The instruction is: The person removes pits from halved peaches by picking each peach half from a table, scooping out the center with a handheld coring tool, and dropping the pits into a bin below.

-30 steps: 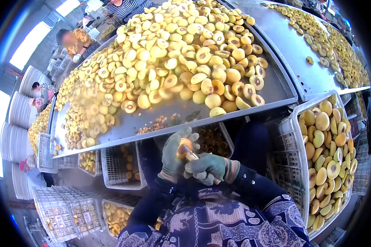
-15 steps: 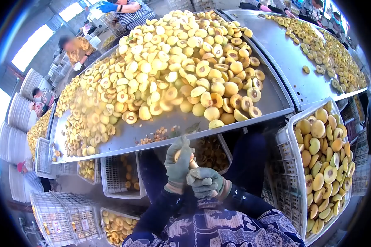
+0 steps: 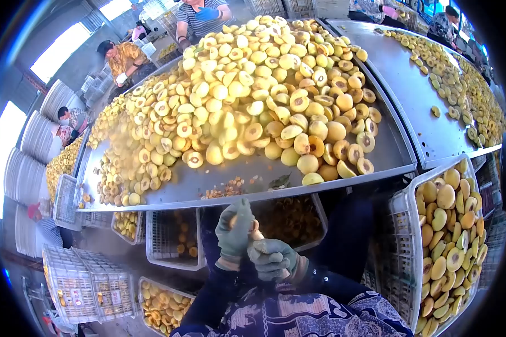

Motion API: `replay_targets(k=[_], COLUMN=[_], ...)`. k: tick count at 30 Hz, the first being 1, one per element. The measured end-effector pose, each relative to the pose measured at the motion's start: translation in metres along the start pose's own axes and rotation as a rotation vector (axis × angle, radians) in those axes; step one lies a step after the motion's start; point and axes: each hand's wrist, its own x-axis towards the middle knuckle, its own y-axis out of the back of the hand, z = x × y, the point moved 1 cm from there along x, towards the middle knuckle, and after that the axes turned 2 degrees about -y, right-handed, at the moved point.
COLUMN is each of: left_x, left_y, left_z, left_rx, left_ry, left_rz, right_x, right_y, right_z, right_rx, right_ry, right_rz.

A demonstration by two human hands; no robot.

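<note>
Just in front of the metal table's near edge, my two gloved hands are close together. My left hand [image 3: 234,230], in a grey-green glove, is closed around a piece of yellow stone fruit [image 3: 232,222], mostly hidden by the fingers. My right hand [image 3: 274,259], gloved alike, makes a fist around a pale-handled tool [image 3: 257,233]. The handle's lower end shows below the fist; the working tip by the fruit cannot be made out. Beyond them, a large heap of halved yellow stone fruit [image 3: 225,84] covers much of the table [image 3: 343,182].
Small pits or scraps [image 3: 225,189] lie near the table edge. A crate of fruit halves [image 3: 413,241] stands at my right; another crate [image 3: 152,247] is below the table at left. A second table [image 3: 433,132] adjoins at right. Several people work around the heap.
The view has shifted, so the table and heap sit further right and slightly lower. My hands stay together, still gripping the fruit and the tool. A blue-gloved person across the heap has lowered an arm.
</note>
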Motion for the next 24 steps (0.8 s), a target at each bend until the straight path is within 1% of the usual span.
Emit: replay_targets(k=[3, 4, 7, 8, 10, 11, 12, 13, 14, 15, 16, 17, 18, 19, 21, 22, 23, 24], left_x=[0.0, 0.001, 0.013, 0.014, 0.021, 0.026, 0.033, 0.04, 0.05, 0.057, 0.067, 0.08, 0.083, 0.085, 0.087, 0.091, 0.109, 0.121], left_y=[-0.007, -0.003, 0.003, 0.004, 0.017, 0.025, 0.033, 0.042, 0.069, 0.086, 0.109, 0.136, 0.151, 0.152, 0.1, 0.075, 0.063, 0.038], left_z=[0.006, 0.005, 0.004, 0.003, -0.015, -0.024, -0.009, 0.005, 0.006, 0.017, 0.028, 0.035, 0.053, 0.067, 0.084, 0.085, 0.071, 0.059], left_rx=[-0.063, -0.042, 0.815, 0.806, 0.694, 0.639, 0.447, 0.209, 0.273, 0.368, 0.467, 0.698, 1.289, 1.88, 1.766, 1.712, 1.579, 1.153], left_ry=[0.153, 0.162, -0.813, -0.797, -0.664, -0.595, -0.292, -0.024, -0.116, -0.168, -0.191, -0.297, -0.479, -0.666, -0.68, -0.677, -0.855, -0.35], left_rz=[0.021, -0.027, -0.24, -0.262, -0.154, -0.104, 0.022, 0.197, 0.312, 0.363, 0.347, 0.306, 0.299, 0.276, 0.168, 0.113, -0.094, -0.245], right_x=[-0.002, -0.004, -0.011, -0.012, -0.013, -0.015, -0.019, -0.023, -0.029, -0.031, -0.032, -0.036, -0.041, -0.052, -0.043, -0.037, -0.032, -0.03], right_y=[0.0, 0.0, 0.004, 0.005, 0.007, 0.006, 0.004, 0.001, -0.003, -0.008, -0.015, -0.001, 0.013, 0.066, 0.044, 0.043, 0.044, 0.041], right_z=[-0.001, -0.002, -0.004, -0.006, -0.011, -0.012, -0.012, -0.016, -0.028, -0.036, -0.041, -0.053, -0.064, -0.079, -0.084, -0.079, -0.072, -0.068], right_rx=[0.024, 0.012, 0.036, 0.049, 0.077, 0.076, 0.072, 0.065, -0.006, -0.039, -0.066, 0.011, 0.091, 0.198, -0.122, -0.242, -0.364, -0.492], right_ry=[0.015, 0.026, 0.038, 0.022, -0.003, 0.039, 0.08, 0.121, 0.092, 0.143, 0.202, 0.187, 0.18, 0.191, 0.26, 0.277, 0.292, 0.307], right_rz=[-0.003, 0.018, 0.087, 0.078, 0.056, 0.026, -0.003, -0.03, -0.006, 0.209, 0.421, 0.534, 0.647, 0.523, 0.801, 0.859, 0.918, 0.977])
